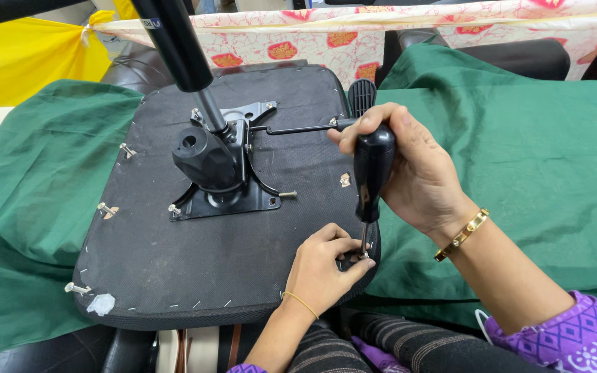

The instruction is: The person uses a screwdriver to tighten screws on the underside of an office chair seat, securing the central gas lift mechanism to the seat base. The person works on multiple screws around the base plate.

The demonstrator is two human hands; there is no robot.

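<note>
green cloth (pixel 540 138) drapes the furniture; yellow fabric (pixel 29 55) hangs behind.

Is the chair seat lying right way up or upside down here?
Upside down. The chair seat shows its dark underside, with the metal mounting plate and gas cylinder pointing up, and bolts sticking out near its edge.

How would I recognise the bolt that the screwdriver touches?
Find the black upturned seat base on the green cloth. At its near right edge, the left hand steadies one bolt under the screwdriver; the other bolts stand untouched.
</note>
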